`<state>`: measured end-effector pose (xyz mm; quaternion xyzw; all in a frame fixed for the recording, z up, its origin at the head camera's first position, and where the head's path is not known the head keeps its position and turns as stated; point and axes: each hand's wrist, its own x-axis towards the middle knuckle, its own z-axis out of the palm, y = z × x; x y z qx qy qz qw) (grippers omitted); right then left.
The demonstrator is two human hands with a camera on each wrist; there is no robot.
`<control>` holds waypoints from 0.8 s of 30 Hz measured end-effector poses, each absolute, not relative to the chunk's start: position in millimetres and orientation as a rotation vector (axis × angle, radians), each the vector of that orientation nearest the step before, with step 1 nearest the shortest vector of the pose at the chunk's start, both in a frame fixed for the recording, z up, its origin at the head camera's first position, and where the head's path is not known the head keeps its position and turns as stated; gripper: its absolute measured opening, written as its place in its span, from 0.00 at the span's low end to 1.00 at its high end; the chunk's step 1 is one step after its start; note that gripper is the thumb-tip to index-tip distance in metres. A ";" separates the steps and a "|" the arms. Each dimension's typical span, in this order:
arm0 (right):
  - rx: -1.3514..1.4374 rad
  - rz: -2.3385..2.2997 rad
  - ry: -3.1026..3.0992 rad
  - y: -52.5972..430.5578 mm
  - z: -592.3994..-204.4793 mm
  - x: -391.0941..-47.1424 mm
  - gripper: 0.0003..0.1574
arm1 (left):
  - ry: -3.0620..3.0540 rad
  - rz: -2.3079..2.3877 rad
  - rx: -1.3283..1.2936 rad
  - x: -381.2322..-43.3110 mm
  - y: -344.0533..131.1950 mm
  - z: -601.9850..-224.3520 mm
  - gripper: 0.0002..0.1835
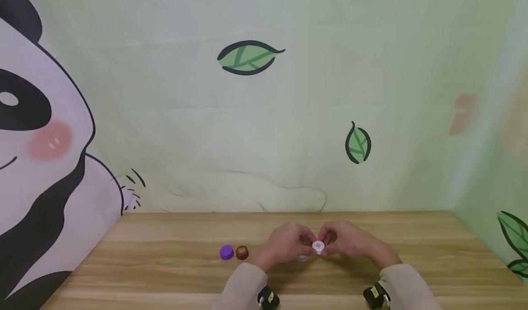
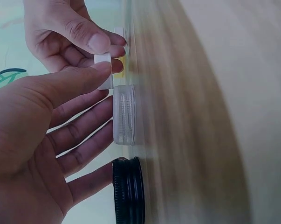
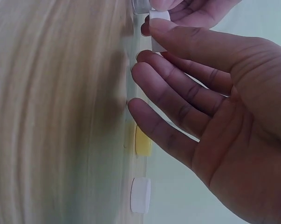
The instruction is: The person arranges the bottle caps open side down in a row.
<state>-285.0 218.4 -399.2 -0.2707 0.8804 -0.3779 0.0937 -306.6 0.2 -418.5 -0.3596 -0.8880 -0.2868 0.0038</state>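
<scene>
A small white cap [image 1: 318,245] is pinched between both hands, above the table. My left hand [image 1: 288,242] has its thumb and fingertips on one side of it. From the other side, the thumb and fingers of my right hand [image 1: 347,239] grip it. Its face, with a grey mark, shows in the head view. Close below the left fingers in the left wrist view stands a clear ribbed cap [image 2: 124,115]. A black ribbed lid [image 2: 129,191] is by the left little finger. Past the right hand's fingers, the right wrist view has a yellow cap [image 3: 143,141] and another white cap [image 3: 140,195].
On the wooden table [image 1: 165,273], a purple cap [image 1: 226,252] and a brown cap [image 1: 242,252] lie side by side, left of the left hand. Behind the table rises a pale green wall cloth [image 1: 165,131] with a panda and leaves printed on it.
</scene>
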 end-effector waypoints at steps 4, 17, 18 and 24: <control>-0.812 -1.104 2.624 217.3 -398.9 -287.0 0.13 | -2.783 -0.872 -1.126 -306.6 0.6 -416.9 0.07; -0.858 -1.138 2.609 215.9 -405.5 -288.7 0.15 | -2.808 -0.731 -1.102 -301.7 3.6 -415.4 0.07; -0.853 -1.136 2.611 215.9 -405.4 -288.5 0.15 | -2.809 -0.728 -1.100 -301.9 3.9 -415.5 0.07; -0.774 -1.092 2.634 215.8 -405.0 -286.3 0.15 | -2.821 -0.684 -1.099 -303.1 5.5 -418.2 0.07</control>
